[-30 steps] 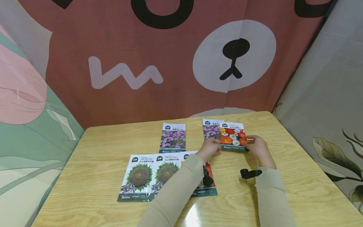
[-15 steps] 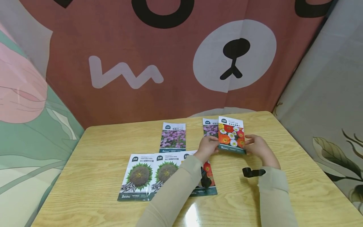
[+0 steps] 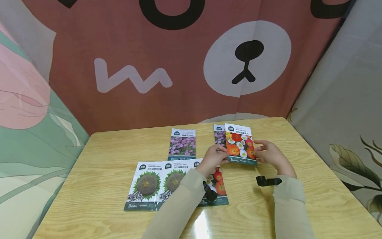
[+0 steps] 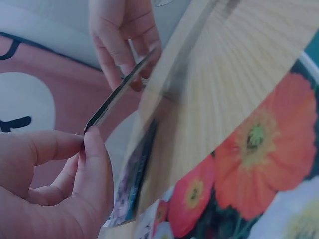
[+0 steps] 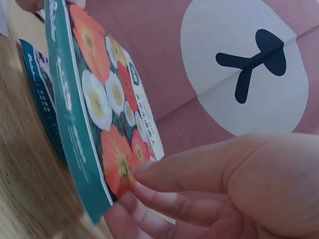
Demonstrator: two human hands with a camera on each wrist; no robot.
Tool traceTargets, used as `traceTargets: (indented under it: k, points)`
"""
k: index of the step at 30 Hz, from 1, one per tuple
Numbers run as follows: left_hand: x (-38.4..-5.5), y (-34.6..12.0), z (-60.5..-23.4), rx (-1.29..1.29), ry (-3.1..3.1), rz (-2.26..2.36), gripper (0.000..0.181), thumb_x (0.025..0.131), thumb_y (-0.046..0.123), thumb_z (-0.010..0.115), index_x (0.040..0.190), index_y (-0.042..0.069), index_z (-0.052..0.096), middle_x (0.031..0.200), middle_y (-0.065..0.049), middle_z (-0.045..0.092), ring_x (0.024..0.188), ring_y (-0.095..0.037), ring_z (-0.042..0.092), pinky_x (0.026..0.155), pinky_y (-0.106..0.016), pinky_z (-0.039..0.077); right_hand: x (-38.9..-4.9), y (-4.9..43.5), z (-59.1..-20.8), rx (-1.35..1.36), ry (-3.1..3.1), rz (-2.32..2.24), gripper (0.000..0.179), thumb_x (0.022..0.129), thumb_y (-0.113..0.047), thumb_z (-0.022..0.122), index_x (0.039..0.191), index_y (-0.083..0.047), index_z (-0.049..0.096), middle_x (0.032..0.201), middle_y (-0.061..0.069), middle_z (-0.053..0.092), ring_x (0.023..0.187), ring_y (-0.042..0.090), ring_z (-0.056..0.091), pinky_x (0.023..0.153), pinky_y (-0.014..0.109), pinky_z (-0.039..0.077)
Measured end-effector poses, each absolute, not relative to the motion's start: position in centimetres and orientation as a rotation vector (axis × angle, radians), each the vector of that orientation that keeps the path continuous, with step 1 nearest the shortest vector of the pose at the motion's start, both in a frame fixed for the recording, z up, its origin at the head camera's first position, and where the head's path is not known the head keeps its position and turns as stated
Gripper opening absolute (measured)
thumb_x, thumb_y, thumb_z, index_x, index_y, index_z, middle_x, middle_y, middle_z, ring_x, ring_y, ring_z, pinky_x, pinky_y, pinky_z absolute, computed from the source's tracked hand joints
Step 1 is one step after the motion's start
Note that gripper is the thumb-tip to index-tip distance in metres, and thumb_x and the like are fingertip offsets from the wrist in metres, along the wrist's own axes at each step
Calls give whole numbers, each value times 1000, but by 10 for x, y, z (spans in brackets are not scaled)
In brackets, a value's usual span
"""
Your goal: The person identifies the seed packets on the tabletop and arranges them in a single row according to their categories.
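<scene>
A poppy seed packet (image 3: 240,144) with orange, red and white flowers is held up, tilted, over the back right of the table. My left hand (image 3: 213,159) pinches its lower left edge between thumb and fingers, as the left wrist view shows. On the opposite edge my right hand (image 3: 273,156) pinches it, thumb on the printed front in the right wrist view. Behind it a purple-flower seed packet (image 3: 219,135) is partly covered. Below my left forearm lies another poppy packet (image 3: 219,186), partly hidden by the sleeve.
Two sunflower seed packets (image 3: 146,186) lie side by side at the front left, the right one partly under my left sleeve. A second purple-flower packet (image 3: 182,143) lies behind them. The wooden table (image 3: 101,166) ends at a curtain with a bear print (image 3: 149,109).
The held poppy packet has risen off the table and shifted left, covering more of the purple-flower packet. My left hand has moved slightly left with it, uncovering more of the lower poppy packet.
</scene>
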State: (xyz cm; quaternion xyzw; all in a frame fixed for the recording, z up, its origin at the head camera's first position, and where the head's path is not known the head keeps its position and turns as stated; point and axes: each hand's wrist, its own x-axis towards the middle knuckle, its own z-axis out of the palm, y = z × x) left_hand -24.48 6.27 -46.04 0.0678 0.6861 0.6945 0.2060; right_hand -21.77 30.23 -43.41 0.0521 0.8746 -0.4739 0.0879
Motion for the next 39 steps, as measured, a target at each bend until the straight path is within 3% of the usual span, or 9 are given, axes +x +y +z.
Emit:
traceTargets:
  k: [5, 11, 21, 30, 39]
  points:
    - [-237, 55, -458, 215, 1929, 1907, 6, 98, 6, 63, 103, 3, 61, 87, -8, 65, 74, -16, 65, 86, -41, 59, -216, 299, -432, 127, 2599, -1460, 59, 100, -1, 54, 152, 12, 28, 126, 36, 52, 91, 23, 66, 77, 36, 61]
    - [-222, 45, -460, 269, 1919, 1848, 8, 99, 7, 64, 106, 3, 61, 92, -9, 66, 78, -19, 66, 83, -41, 60, -215, 296, -426, 159, 2630, -1461, 58, 102, -3, 53, 153, 10, 28, 131, 36, 49, 99, 29, 65, 81, 39, 61]
    - [-211, 30, -465, 330, 1869, 1785, 15, 98, 5, 63, 113, 3, 60, 94, -8, 68, 75, -19, 68, 79, -37, 61, -214, 293, -419, 175, 2655, -1503, 59, 101, -2, 55, 153, 8, 29, 126, 34, 50, 96, 28, 65, 79, 37, 61]
    - [-201, 30, -463, 327, 1838, 1746, 9, 99, 6, 62, 105, 0, 62, 79, -7, 65, 64, -13, 64, 72, -36, 62, -216, 295, -422, 183, 2628, -1421, 57, 100, 0, 56, 152, 6, 33, 117, 30, 54, 90, 28, 65, 78, 40, 61]
    - [-198, 27, -467, 329, 1905, 1657, 15, 100, 9, 58, 93, -1, 67, 73, -7, 66, 59, -11, 65, 59, -28, 59, -216, 291, -428, 136, 2574, -1339, 54, 98, 3, 58, 147, 9, 37, 106, 24, 55, 85, 26, 65, 76, 42, 62]
